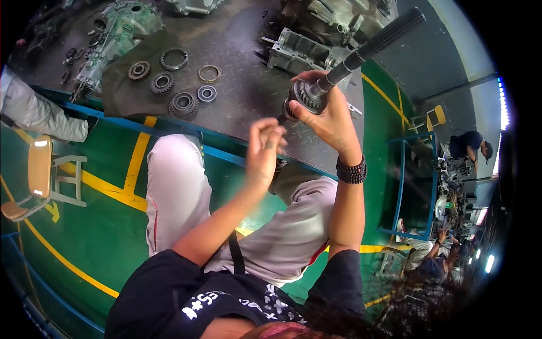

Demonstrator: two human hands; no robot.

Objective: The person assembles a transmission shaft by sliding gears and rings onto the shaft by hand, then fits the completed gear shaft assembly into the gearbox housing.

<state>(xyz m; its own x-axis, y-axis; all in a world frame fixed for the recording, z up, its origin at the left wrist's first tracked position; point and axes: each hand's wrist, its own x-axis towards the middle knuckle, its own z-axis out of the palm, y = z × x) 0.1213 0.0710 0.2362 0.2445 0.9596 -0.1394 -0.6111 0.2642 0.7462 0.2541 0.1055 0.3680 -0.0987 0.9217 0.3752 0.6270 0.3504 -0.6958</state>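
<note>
My right hand (330, 116), with a dark beaded bracelet at the wrist, grips a metal gear shaft (384, 42) around its toothed gears. The shaft tilts, its long splined end pointing up and right, over the table's front edge. At its lower end is my left hand (264, 150), slightly blurred, with fingers curled against the narrow tip. What lies inside those fingers is hidden. On the table, left of the shaft, lie several loose gears (183, 105), a bearing (206, 93), a brass-coloured ring (209, 73) and a dark toothed ring (174, 58).
A metal work table (237, 56) with a blue frame spans the front. Gearbox housings (299, 52) stand at the back right, a greenish casing (127, 28) at the left. A chair (40, 169) is on the green floor; another person's leg (42, 113) is beside it. People (471, 146) work farther right.
</note>
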